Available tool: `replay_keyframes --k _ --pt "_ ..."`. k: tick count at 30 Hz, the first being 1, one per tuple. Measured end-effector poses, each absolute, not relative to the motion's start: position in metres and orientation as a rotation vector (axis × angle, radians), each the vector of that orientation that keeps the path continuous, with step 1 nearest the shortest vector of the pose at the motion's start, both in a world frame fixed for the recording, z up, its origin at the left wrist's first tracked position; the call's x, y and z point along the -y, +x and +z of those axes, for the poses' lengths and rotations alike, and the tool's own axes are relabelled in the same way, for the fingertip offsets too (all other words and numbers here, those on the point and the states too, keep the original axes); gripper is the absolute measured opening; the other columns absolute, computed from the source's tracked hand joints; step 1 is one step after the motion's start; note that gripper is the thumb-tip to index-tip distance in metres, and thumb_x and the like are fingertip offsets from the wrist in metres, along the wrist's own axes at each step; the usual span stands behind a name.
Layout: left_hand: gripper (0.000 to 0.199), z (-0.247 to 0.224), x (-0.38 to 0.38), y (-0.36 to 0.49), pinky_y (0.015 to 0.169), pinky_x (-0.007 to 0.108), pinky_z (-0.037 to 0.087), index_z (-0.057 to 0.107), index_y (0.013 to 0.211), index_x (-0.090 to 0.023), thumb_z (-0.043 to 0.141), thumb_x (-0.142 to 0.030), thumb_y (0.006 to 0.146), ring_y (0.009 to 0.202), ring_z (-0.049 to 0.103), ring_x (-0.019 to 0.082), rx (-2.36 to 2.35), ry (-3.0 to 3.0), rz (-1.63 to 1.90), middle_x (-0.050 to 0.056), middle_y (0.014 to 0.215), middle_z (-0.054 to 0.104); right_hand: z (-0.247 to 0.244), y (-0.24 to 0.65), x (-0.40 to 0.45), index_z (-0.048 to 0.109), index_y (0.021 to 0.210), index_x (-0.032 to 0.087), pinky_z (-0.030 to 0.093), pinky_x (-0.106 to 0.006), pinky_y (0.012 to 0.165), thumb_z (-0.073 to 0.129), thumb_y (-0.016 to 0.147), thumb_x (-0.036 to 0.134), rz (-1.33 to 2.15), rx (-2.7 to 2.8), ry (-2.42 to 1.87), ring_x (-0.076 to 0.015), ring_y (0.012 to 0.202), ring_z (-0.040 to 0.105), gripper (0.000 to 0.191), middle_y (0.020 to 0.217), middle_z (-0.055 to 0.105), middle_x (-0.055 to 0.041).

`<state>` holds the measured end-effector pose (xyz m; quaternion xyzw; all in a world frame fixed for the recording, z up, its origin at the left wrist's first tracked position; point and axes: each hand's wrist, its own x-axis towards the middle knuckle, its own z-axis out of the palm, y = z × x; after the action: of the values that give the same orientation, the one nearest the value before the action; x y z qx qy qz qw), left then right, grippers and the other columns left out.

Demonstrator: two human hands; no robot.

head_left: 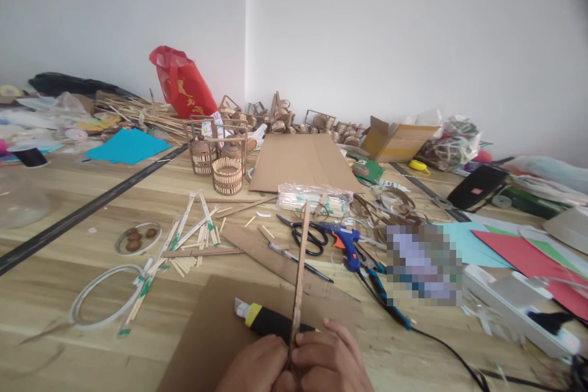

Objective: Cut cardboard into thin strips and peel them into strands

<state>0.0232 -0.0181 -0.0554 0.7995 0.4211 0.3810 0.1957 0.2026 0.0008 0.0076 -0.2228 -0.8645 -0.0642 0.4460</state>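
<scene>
Fronting white walls [367, 30]: a cluttered wooden table [92, 245]. Left hand [260, 364] and right hand [331, 358] meet, pinching a strip [301, 263] between them.

Strip [301, 263]: looks like cardboard, matt, rough along the edge
Cutter [270, 322]: matt plastic body, metal blade
Board [305, 165]: cardboard, matt, fairly smooth
Table [78, 208]: wood-grained, smooth, faint sheen
Glue gun [349, 246]: smooth plastic
Basket [227, 177]: wooden slats, matt, ribbed
Wrapper [316, 193]: clear plastic film, glossy, crinkled
Bag [186, 82]: thin, creased, slightly shiny
Paper [128, 146]: matt, smooth
</scene>
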Motion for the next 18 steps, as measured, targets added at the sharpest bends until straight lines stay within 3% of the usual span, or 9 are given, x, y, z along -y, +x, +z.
replay_keyframes --k 3,6,12,18 --pt "0.043 -0.063 0.018 0.024 0.049 0.023 0.037 0.057 0.076 -0.023 0.034 -0.053 0.098 0.055 0.047 0.016 -1.219 2.237 0.968 0.000 0.061 0.052 0.012 0.193 0.002 0.062 0.085 0.026 0.048 -0.026 0.102 0.055 0.099 0.029 -0.181 2.060 -0.563 -0.0096 0.085 0.074 0.016 0.081 0.077 0.0070" --pt "0.040 -0.059 0.019 0.022 0.050 0.023 0.039 0.057 0.074 -0.024 0.037 -0.049 0.098 0.056 0.048 0.016 -1.215 2.240 0.968 0.000 0.061 0.053 0.013 0.184 0.003 0.060 0.080 0.025 0.046 -0.026 0.104 0.055 0.098 0.027 -0.219 1.938 -0.599 -0.0104 0.082 0.074 0.020 0.076 0.075 0.0054" --pt "0.049 -0.057 0.018 0.023 0.048 0.024 0.038 0.054 0.068 -0.023 0.028 -0.048 0.102 0.051 0.045 0.016 -1.202 2.265 1.025 0.001 0.056 0.049 0.017 0.184 0.002 0.061 0.082 0.023 0.043 -0.026 0.105 0.056 0.098 0.023 -0.210 1.975 -0.606 -0.0105 0.083 0.074 0.016 0.076 0.075 0.0047" --pt "0.064 -0.065 0.015 0.027 0.042 0.026 0.029 0.046 0.062 -0.022 0.003 -0.047 0.104 0.043 0.039 0.014 -1.184 2.346 1.230 0.000 0.051 0.045 0.007 0.184 -0.007 0.058 0.077 0.026 0.049 -0.026 0.100 0.053 0.098 0.025 -0.182 1.950 -0.580 -0.0088 0.069 0.073 0.022 0.067 0.072 0.0092"
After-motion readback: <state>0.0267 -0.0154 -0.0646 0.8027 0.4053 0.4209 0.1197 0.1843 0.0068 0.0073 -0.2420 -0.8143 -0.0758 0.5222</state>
